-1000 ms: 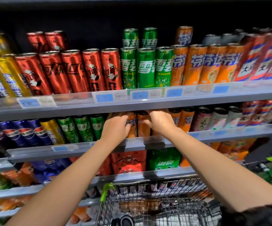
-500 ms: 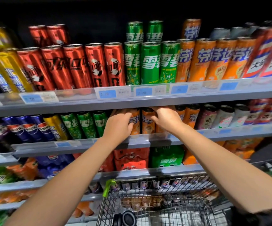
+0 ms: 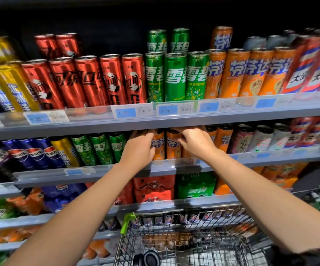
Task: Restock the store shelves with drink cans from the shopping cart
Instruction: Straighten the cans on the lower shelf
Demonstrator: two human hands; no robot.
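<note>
Both hands up on the 2nd shelf (image 3: 174, 167) now, right at the orange cans (image 3: 171, 145). Left hand (image 3: 139, 148) sits w/ fingers curled round an orange can at the left end of that group, can mostly hidden behind the hand, so just an orange sliver shows above the knuckles. Right hand (image 3: 194, 140) reaches in from the other side, fingers bent over the top of a can in the same row; the can under it is largely covered, so exact grip can't be read, but fingers are clearly curled on it. Two orange cans stand upright between the hands, front of shelf, labels facing out.

More orange cans just right of the right hand, then pale and dark cans (image 3: 258, 139) further along. Left of the left hand: green cans (image 3: 99, 148), a yellow one (image 3: 64, 150), blue cans (image 3: 34, 152).

Top shelf (image 3: 155, 121) above is packed: red cans (image 3: 90, 81), green, orange, w/ blue price tags (image 3: 125, 112) along the rail; two read 2.70.

Below the hands: red & green multipacks (image 3: 174, 187) on the 3rd shelf. Shopping cart (image 3: 184, 242) parked against the shelving, wire basket, green clip (image 3: 127, 221) on its left corner. Something orange-ish lies in the cart's far end, blurred through the mesh, can't tell what. Black round object (image 3: 148, 258) at the near edge of the cart.
</note>
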